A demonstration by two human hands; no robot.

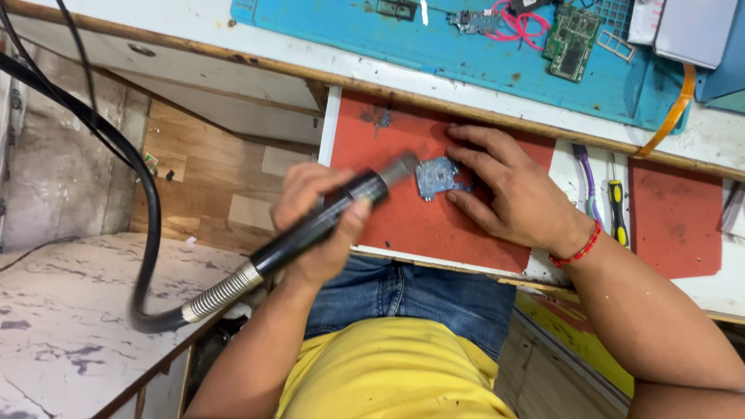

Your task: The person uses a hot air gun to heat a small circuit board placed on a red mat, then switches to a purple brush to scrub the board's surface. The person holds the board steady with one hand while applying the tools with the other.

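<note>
My left hand [314, 233] is shut around a black hot-air tool handle [341, 206]. Its metal nozzle [398, 168] points at a small blue circuit board [434, 177] and ends just left of it. The board lies on a red mat [403, 225] on a pull-out shelf. My right hand [508, 194], with a red thread band at the wrist, lies flat on the mat. Its fingers press on the board's top, right and lower edges. A ribbed metal collar and a black hose [147, 233] run from the handle down to the left.
On the bench behind lies a blue work mat [466, 54] with a green circuit board [573, 39] and red wires [516, 27]. A purple-handled tool [586, 182], a yellow-and-black screwdriver [618, 209] and a second red mat [675, 217] lie to the right. A white marbled surface [70, 310] stands at the left.
</note>
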